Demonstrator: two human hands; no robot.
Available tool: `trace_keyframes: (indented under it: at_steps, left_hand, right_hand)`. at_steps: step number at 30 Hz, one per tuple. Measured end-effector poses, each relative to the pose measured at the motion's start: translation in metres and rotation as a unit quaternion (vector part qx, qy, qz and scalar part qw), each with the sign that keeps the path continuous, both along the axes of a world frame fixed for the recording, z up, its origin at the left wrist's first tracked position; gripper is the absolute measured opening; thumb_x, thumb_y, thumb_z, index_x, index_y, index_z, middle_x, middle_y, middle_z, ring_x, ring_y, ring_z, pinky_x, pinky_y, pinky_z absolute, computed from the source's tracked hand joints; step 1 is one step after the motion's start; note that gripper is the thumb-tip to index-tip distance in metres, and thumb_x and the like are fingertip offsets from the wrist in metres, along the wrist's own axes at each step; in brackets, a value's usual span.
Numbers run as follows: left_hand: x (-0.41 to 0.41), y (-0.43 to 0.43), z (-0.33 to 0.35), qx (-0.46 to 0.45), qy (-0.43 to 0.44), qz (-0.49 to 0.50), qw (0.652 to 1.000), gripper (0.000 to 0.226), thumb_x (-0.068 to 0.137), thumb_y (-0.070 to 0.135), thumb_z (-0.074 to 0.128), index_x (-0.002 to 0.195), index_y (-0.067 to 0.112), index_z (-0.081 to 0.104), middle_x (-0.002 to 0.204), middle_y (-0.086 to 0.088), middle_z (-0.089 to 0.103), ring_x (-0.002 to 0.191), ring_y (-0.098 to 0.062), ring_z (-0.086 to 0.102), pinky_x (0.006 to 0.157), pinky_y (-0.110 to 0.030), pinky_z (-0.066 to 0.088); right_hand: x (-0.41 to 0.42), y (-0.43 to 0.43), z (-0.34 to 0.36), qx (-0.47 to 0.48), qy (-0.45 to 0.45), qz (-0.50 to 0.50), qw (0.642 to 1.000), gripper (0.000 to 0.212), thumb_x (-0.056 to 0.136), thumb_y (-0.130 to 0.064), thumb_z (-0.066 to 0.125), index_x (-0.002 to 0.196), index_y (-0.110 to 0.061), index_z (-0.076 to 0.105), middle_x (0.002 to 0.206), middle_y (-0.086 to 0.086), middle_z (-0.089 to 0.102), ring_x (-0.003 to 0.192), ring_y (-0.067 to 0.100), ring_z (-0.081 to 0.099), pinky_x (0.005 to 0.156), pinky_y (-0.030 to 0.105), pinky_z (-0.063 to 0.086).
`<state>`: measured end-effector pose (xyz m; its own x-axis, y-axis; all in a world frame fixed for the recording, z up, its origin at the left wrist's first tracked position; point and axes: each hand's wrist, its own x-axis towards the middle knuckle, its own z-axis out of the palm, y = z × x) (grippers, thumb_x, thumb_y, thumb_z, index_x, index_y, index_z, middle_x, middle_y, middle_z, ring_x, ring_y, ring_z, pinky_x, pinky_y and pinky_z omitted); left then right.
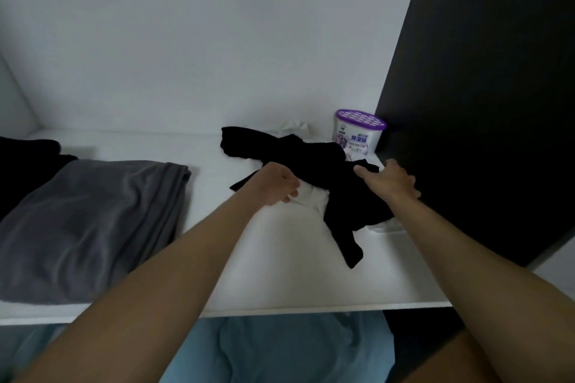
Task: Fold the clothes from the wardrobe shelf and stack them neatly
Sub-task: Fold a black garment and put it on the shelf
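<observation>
A crumpled black garment [314, 162] lies on the white wardrobe shelf [280, 283], right of centre, over a white garment [311, 199]. My left hand [278, 183] is curled on the white garment at the black one's left edge. My right hand [392, 180] rests on the right side of the black garment with its fingers spread. A folded grey garment [90, 221] lies flat at the left of the shelf, with a black piece [28, 152] behind it.
A purple-lidded dehumidifier tub [359, 132] stands at the back right, with a bit of white cloth [294, 126] beside it. A dark panel [482, 102] bounds the shelf on the right. Blue fabric [280, 351] lies below the shelf's front edge.
</observation>
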<state>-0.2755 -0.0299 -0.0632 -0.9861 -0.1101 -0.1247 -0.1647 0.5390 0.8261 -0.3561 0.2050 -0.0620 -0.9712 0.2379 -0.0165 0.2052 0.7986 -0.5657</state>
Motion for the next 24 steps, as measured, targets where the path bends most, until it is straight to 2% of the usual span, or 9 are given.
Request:
trace_keyframes:
  at_steps: [3,6,8,10,13,17,19,21,24]
  left_hand:
    - [0.000,0.000,0.003,0.020,-0.023,0.006,1.000,0.014,0.096,0.020,0.057,0.100,0.011,0.068,0.091,-0.003,0.076,0.068,-0.012,0.067,0.057,-0.023,0.045]
    - [-0.003,-0.003,0.018,0.014,-0.042,0.024,0.999,0.018,0.098,0.022,0.056,0.107,0.011,0.067,0.092,-0.001,0.075,0.071,-0.011,0.068,0.063,-0.024,0.047]
    - [-0.007,-0.006,0.026,0.033,-0.054,0.037,0.997,0.019,0.098,0.023,0.054,0.107,0.014,0.068,0.091,0.001,0.077,0.076,-0.010,0.070,0.066,-0.025,0.049]
    - [-0.008,-0.005,0.031,0.063,-0.062,0.029,0.996,0.020,0.097,0.021,0.054,0.108,0.015,0.070,0.092,0.001,0.078,0.079,-0.011,0.072,0.071,-0.026,0.053]
    - [-0.007,0.003,0.032,0.087,-0.088,0.008,0.992,0.020,0.096,0.022,0.055,0.108,0.016,0.071,0.093,0.001,0.079,0.085,-0.014,0.074,0.080,-0.031,0.057]
    - [-0.002,0.010,0.029,0.108,-0.139,-0.015,0.984,0.026,0.099,0.027,0.051,0.111,0.012,0.068,0.095,-0.003,0.078,0.087,-0.019,0.076,0.074,-0.030,0.057]
    - [0.000,0.010,0.032,0.110,-0.155,-0.023,0.982,0.031,0.100,0.027,0.048,0.115,0.008,0.067,0.097,-0.005,0.078,0.087,-0.022,0.076,0.071,-0.030,0.059]
    - [0.001,0.012,0.036,0.154,-0.182,-0.034,0.971,0.042,0.102,0.036,0.047,0.122,0.003,0.063,0.103,-0.010,0.077,0.089,-0.027,0.076,0.069,-0.032,0.060]
    - [0.004,0.019,0.038,0.319,-0.217,-0.044,0.922,0.066,0.099,0.053,0.044,0.128,-0.005,0.053,0.119,-0.024,0.068,0.094,-0.041,0.072,0.071,-0.041,0.061]
  right_hand:
    - [-0.015,-0.001,-0.010,0.013,0.012,0.015,1.000,0.059,0.083,-0.059,0.065,0.129,-0.023,0.058,0.136,0.009,0.056,0.132,0.036,0.040,0.105,0.051,0.031]
    - [-0.024,-0.003,-0.015,0.024,0.100,0.015,0.995,0.028,0.092,-0.039,0.061,0.114,-0.024,0.067,0.124,0.007,0.063,0.123,0.032,0.048,0.099,0.047,0.033]
    - [-0.029,-0.002,-0.015,0.051,0.144,0.026,0.988,0.019,0.093,-0.029,0.058,0.105,-0.021,0.070,0.113,0.007,0.068,0.114,0.029,0.054,0.094,0.044,0.035]
    - [-0.033,-0.001,-0.016,0.088,0.180,0.046,0.979,0.019,0.094,-0.024,0.055,0.103,-0.016,0.070,0.108,0.007,0.069,0.108,0.028,0.057,0.092,0.043,0.036]
    - [-0.035,-0.001,-0.016,0.094,0.193,0.056,0.975,0.018,0.096,-0.022,0.055,0.105,-0.013,0.068,0.111,0.008,0.066,0.110,0.028,0.056,0.093,0.044,0.036]
    - [-0.031,-0.002,-0.014,0.113,0.209,0.072,0.969,0.014,0.094,-0.023,0.059,0.096,-0.012,0.067,0.108,0.010,0.065,0.110,0.029,0.053,0.091,0.044,0.036]
    - [-0.022,-0.005,-0.005,0.075,0.240,0.091,0.964,0.013,0.094,-0.025,0.059,0.088,-0.015,0.065,0.101,0.006,0.065,0.107,0.028,0.055,0.091,0.042,0.035]
    - [-0.006,-0.011,0.010,-0.021,0.275,0.132,0.952,0.016,0.094,-0.026,0.061,0.080,-0.017,0.060,0.088,-0.003,0.062,0.099,0.024,0.058,0.092,0.041,0.038]
    - [0.035,-0.024,0.028,-0.075,0.307,0.218,0.923,0.018,0.092,-0.026,0.065,0.076,-0.022,0.057,0.078,-0.012,0.059,0.083,0.014,0.060,0.085,0.037,0.048]
